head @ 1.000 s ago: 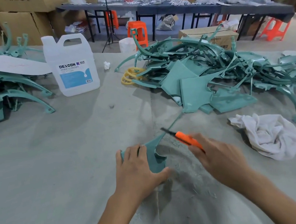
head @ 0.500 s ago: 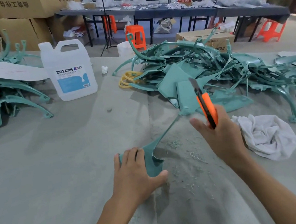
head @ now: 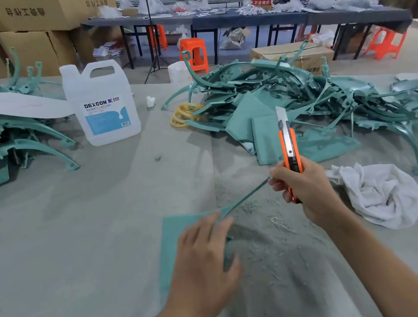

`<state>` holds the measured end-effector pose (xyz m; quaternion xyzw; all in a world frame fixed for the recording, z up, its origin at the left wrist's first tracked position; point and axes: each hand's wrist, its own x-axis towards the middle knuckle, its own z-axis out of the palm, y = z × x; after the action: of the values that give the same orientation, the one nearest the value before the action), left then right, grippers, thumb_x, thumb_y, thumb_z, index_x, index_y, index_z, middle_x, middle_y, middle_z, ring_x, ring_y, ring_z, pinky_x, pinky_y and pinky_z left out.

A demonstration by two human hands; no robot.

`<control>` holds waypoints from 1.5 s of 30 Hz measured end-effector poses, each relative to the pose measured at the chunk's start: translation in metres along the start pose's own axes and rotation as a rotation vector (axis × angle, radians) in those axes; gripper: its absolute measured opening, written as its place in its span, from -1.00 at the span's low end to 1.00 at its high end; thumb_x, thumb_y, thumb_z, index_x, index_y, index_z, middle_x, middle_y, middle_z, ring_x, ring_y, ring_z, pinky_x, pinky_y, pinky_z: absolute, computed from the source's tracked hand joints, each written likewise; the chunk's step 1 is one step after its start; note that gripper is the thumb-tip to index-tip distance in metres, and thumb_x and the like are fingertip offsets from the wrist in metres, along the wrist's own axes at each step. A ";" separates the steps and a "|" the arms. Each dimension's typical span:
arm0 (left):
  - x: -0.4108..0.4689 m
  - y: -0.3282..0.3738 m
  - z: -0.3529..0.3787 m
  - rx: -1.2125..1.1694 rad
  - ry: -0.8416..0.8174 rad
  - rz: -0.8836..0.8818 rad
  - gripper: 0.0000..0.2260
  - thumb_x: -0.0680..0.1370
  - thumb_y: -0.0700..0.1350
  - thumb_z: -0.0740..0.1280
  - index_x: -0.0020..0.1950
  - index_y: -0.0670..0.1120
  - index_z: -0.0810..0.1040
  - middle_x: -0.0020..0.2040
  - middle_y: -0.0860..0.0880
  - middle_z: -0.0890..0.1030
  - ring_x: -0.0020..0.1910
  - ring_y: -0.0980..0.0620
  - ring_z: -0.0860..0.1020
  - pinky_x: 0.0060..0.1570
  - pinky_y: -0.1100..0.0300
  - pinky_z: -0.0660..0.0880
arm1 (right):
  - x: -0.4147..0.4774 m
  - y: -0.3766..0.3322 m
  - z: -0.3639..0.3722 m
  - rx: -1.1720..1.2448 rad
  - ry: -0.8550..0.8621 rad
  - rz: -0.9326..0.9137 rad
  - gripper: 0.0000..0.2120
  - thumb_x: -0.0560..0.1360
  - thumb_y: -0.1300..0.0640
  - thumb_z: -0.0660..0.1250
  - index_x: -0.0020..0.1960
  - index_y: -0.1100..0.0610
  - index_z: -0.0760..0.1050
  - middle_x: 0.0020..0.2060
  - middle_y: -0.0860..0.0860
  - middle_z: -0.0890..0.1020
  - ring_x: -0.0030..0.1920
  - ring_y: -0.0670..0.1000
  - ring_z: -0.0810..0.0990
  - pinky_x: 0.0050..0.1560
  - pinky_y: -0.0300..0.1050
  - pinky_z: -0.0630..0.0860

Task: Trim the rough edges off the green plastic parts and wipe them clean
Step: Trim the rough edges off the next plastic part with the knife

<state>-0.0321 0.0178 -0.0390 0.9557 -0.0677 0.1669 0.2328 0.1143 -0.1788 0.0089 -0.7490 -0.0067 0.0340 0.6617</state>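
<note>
Felt table [head: 80,241], mid-trim: my left hand [head: 203,263] flat on the green part [head: 170,232], right hand [head: 305,188] clenching the knife [head: 289,145]. Next I'd lower it to the edge

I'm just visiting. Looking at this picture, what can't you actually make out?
In the head view:
- The green part: near right edge covered by the left hand.
- The knife: lower handle hidden inside the right hand.
- The jug: label's small print too small to read.
- The left pile of parts: cut off by the left edge.
</note>
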 end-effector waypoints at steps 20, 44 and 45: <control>0.027 0.012 0.014 -1.187 0.189 -0.423 -0.58 0.48 0.08 0.51 0.31 0.17 0.51 0.15 -0.01 0.68 0.07 -0.01 0.67 0.05 0.09 0.61 | -0.050 0.022 0.015 0.677 -0.171 0.648 -0.86 0.54 0.34 0.26 -0.17 0.18 0.39 -0.41 0.09 0.56 -0.57 -0.17 0.43 -0.69 -0.37 0.28; 0.019 -0.021 0.014 -0.403 0.399 -0.409 -0.66 0.53 0.28 0.29 -0.10 0.05 0.66 -0.27 0.19 0.64 -0.23 0.17 0.58 -0.25 0.33 0.43 | -0.099 0.038 0.036 -1.043 -0.241 -0.208 -0.70 0.67 -0.19 0.06 0.36 -0.15 0.31 0.01 -0.02 0.66 0.01 0.18 0.61 -0.06 0.05 0.51; 0.020 -0.021 0.014 -0.402 0.406 -0.411 -0.64 0.53 0.28 0.28 -0.10 0.03 0.66 -0.29 0.14 0.64 -0.23 0.14 0.58 -0.24 0.28 0.43 | -0.099 0.038 0.036 -1.058 -0.245 -0.206 -0.69 0.68 -0.19 0.06 0.37 -0.15 0.31 0.02 -0.02 0.65 0.02 0.18 0.61 -0.06 0.05 0.50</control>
<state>-0.0053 0.0291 -0.0531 0.8317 0.1423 0.2864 0.4538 0.0122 -0.1536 -0.0292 -0.9654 -0.1730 0.0482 0.1892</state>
